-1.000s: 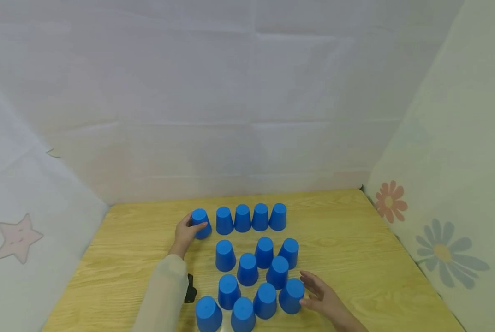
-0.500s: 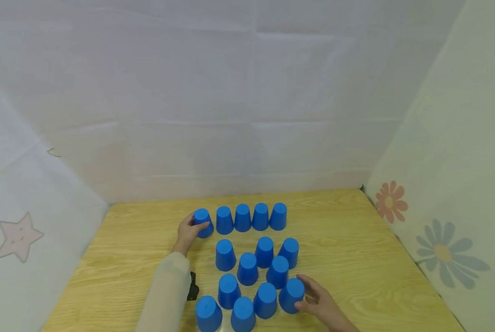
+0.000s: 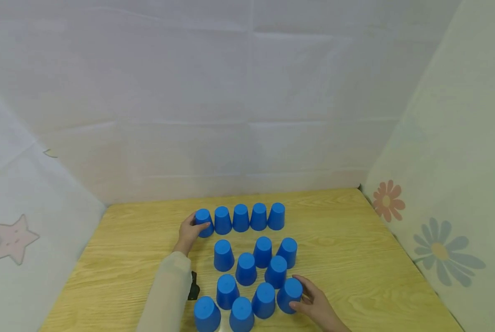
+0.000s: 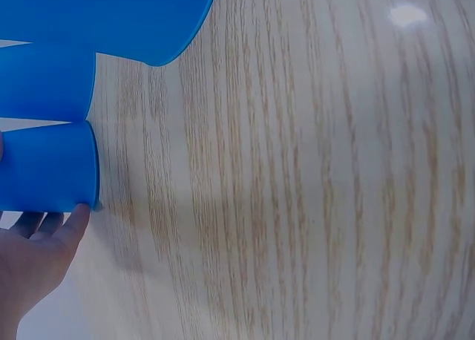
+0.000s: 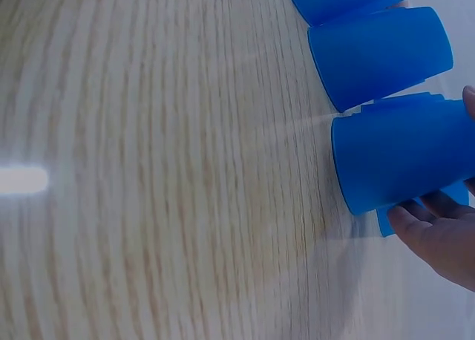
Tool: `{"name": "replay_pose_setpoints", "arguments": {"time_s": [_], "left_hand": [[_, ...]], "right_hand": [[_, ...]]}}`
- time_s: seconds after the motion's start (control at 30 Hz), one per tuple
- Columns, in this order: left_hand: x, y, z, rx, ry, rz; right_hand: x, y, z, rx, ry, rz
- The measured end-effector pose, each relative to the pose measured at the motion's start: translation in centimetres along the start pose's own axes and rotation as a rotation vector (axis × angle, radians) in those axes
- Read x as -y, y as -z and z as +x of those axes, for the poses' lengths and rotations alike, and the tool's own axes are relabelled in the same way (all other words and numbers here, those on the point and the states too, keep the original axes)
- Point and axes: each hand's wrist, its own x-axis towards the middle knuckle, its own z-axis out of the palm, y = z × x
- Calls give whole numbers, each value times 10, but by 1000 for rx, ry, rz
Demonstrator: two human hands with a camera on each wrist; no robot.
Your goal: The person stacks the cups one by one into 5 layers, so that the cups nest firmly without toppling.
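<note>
Several blue cups stand upside down on the wooden table in loose rows. My left hand (image 3: 189, 233) grips the leftmost blue cup (image 3: 203, 216) of the back row, thumb across its near side. That cup sits right beside its neighbour (image 3: 223, 221). In the left wrist view, the fingers of the left hand (image 4: 41, 255) lie along the side of the held cup (image 4: 48, 165). At front right, my right hand (image 3: 317, 308) holds another blue cup (image 3: 288, 293) between thumb and fingers. The right wrist view shows this cup (image 5: 404, 154) with fingertips against its side.
A middle group of cups (image 3: 246, 269) stands between the hands, and more cups (image 3: 241, 313) are at the near edge. A black object (image 3: 193, 286) lies beside the left sleeve (image 3: 166, 290). White cloth (image 3: 247, 115) walls surround the wooden table (image 3: 355, 244).
My left hand has slid its cup to the right, up to the rest of the back row. The right hand has moved left and taken hold of the front-right cup.
</note>
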Motion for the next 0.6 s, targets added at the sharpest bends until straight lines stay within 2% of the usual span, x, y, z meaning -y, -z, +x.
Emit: {"name": "replay_pose_setpoints", "arguments": {"time_s": [0.6], "left_hand": [[-2,-1,0,10,3,1]], "right_hand": [[-3,-6,1,-60,6,-12]]}}
